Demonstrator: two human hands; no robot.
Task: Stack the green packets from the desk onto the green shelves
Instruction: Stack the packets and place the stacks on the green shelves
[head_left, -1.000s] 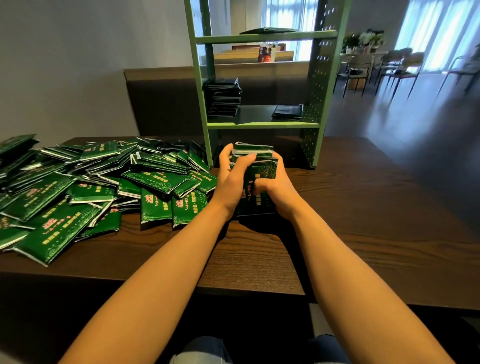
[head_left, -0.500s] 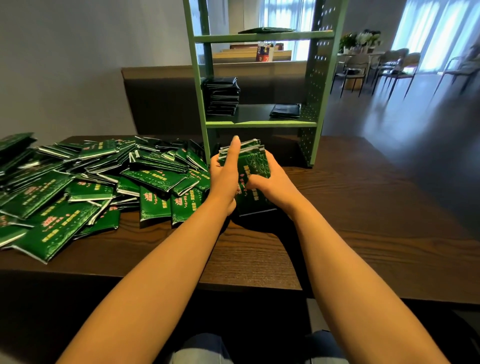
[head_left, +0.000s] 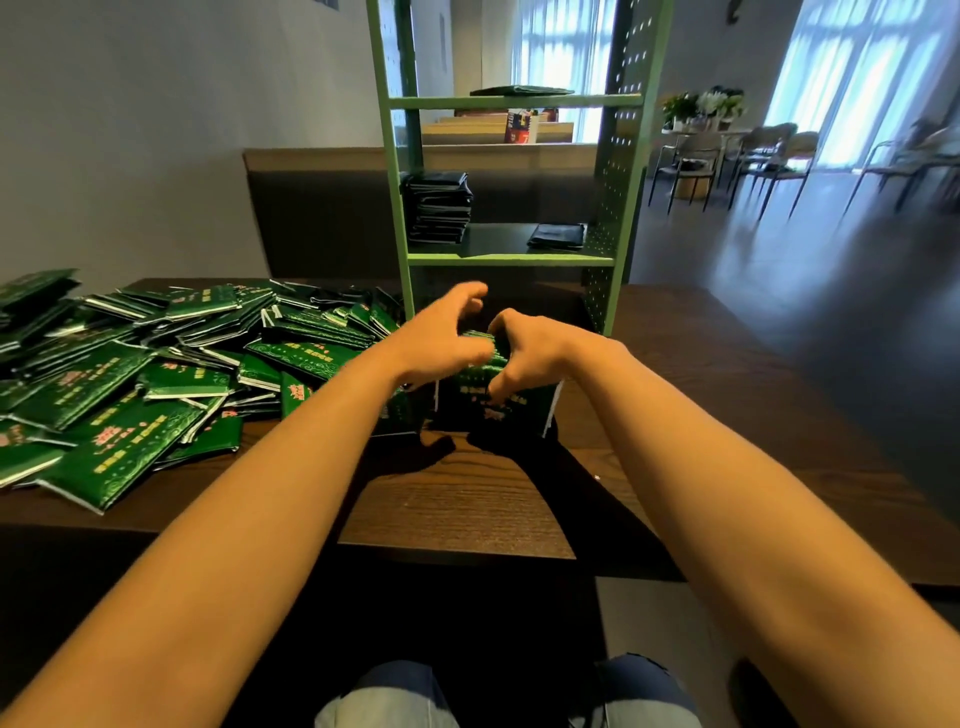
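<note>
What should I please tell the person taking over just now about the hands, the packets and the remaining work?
Left hand: fingers curled above the stack, blurred; grip unclear.
Right hand: fingers curled round that stack, which sits on the desk in front of the shelves.
Done: a tall pile and a small pile on the middle shelf, a few packets on the top one.
To do: shelve this stack, then the loose heap on the desk's left.
</note>
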